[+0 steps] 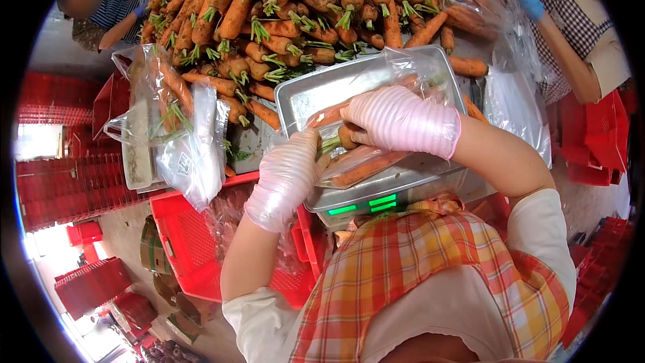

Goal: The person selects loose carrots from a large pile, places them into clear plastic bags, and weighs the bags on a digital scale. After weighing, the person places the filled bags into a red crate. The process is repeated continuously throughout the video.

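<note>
My left hand (282, 178), in a pinkish ridged glove, pinches the near left part of a clear plastic bag of carrots (366, 171) lying in a steel tray (443, 67). My right hand (406, 121), gloved alike, curls round a carrot (347, 136) with a short green top at the bag's middle, near my left fingertips. Its fingertips are partly hidden. Another carrot (322, 115) shows along the far side of the bag. The tray sits on a scale with a lit green display (363, 205).
A big carrot pile (282, 7) covers the back table. Filled bags and loose plastic (188, 148) lie left of the tray, plastic sheets (514, 114) right. A red crate (181, 242) holding bags is at lower left. Two co-workers (564, 54) (111, 17) stand at either side; red crates are stacked around.
</note>
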Demonstrator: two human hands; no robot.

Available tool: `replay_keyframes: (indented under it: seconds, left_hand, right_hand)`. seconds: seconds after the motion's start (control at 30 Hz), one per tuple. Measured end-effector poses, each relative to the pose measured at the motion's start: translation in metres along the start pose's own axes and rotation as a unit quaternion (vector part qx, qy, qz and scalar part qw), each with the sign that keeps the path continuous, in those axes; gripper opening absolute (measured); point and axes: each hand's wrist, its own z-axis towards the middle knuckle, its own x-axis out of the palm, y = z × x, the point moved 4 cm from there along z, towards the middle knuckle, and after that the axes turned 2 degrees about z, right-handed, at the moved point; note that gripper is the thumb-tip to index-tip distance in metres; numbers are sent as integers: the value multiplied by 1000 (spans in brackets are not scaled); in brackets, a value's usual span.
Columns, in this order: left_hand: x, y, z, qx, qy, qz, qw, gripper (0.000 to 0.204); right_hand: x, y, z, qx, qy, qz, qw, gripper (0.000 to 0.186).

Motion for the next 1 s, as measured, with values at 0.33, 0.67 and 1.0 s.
replay_keyframes:
  seconds: [0.33, 0.67, 1.0]
  left_hand:
    - [-23, -2, 7, 128, -154, 33, 979, 22]
    - [-22, -1, 4, 3, -70, -545, 835, 30]
    - [-12, 71, 41, -106, -190, -601, 769, 37]
  right_hand:
    - [-9, -7, -15, -63, -68, 32, 995, 43]
    - [-6, -41, -8, -92, -127, 305, 939, 60]
    - [-11, -40, -15, -93, -169, 307, 932, 66]
